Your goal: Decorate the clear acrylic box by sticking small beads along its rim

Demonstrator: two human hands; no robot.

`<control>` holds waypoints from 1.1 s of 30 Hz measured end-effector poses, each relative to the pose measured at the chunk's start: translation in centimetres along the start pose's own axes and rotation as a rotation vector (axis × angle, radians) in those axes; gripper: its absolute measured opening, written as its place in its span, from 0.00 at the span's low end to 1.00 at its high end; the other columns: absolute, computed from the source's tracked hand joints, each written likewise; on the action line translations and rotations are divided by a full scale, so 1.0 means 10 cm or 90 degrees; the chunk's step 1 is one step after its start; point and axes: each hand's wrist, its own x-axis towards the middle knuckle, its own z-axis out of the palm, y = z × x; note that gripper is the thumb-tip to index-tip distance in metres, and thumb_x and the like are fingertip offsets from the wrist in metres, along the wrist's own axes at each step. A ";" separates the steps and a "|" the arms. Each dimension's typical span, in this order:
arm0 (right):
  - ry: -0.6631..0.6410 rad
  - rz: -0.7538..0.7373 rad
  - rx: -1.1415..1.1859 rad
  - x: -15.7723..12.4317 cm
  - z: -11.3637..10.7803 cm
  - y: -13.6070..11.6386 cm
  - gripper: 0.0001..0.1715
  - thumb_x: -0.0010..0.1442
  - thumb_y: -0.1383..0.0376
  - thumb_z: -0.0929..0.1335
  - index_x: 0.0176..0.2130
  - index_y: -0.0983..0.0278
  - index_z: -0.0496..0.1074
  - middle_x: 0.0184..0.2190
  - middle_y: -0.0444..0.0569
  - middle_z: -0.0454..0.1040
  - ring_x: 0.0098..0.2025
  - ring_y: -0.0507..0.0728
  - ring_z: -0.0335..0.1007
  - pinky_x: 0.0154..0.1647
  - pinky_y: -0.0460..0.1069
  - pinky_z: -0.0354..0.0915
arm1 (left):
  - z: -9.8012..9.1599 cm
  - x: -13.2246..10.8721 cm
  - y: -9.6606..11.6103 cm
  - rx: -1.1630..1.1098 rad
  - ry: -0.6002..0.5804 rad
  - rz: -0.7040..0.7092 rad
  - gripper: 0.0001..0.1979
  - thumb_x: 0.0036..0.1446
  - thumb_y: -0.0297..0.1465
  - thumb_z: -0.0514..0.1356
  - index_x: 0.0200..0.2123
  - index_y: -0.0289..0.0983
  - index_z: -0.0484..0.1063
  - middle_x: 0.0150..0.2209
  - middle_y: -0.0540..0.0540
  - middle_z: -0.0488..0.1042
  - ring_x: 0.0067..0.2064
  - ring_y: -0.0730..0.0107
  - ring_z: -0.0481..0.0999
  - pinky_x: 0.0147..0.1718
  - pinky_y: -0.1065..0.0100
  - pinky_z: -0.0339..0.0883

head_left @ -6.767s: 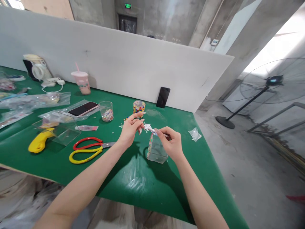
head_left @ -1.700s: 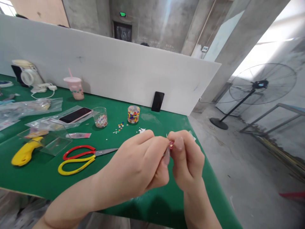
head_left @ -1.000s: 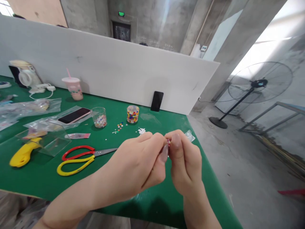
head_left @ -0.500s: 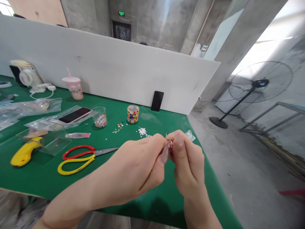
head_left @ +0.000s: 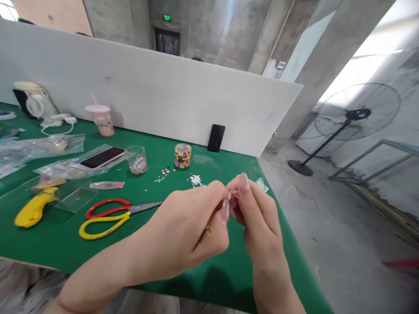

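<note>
My left hand and my right hand meet fingertip to fingertip above the right side of the green table. Between them a small pink and white piece shows, pinched by the right thumb and index finger. The left thumb and fingers press together at its left side; most of the piece is hidden. Behind the hands lies a pile of white chips, with loose coloured chips farther left. A clear cup of mosaic pieces and a jar covered with coloured tiles stand beyond.
Scissors with red and yellow handles lie left of my left wrist. A yellow tool, a clear box, a phone and a pink drink cup are farther left. A dark phone leans on the white partition.
The fingertips have shifted slightly, and the right thumb has straightened upward. More of the pink piece shows between the hands. Things on the table have stayed put.
</note>
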 end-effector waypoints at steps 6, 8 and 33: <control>-0.034 0.113 0.210 0.07 0.00 0.01 0.28 0.69 0.50 0.62 0.23 0.61 0.58 0.18 0.38 0.53 0.19 0.47 0.43 0.19 0.46 0.49 | -0.05 0.00 -0.02 -0.009 -0.051 -0.066 0.10 0.63 0.23 0.48 0.30 0.39 0.61 0.22 0.58 0.60 0.21 0.79 0.59 0.19 0.73 0.54; -0.049 0.131 0.258 0.08 -0.01 0.02 0.27 0.68 0.50 0.64 0.22 0.61 0.57 0.17 0.37 0.49 0.18 0.47 0.40 0.18 0.46 0.47 | -0.07 0.01 -0.05 -0.015 -0.053 -0.081 0.10 0.63 0.23 0.48 0.30 0.40 0.60 0.22 0.59 0.59 0.21 0.79 0.59 0.19 0.74 0.54; 0.002 0.094 0.173 0.13 -0.07 0.05 0.25 0.68 0.52 0.64 0.23 0.61 0.59 0.17 0.36 0.51 0.19 0.47 0.43 0.19 0.46 0.50 | 0.71 0.22 -1.87 0.271 -0.317 -0.449 0.15 0.66 0.37 0.60 0.52 0.35 0.72 0.51 0.41 0.75 0.48 0.60 0.77 0.47 0.54 0.75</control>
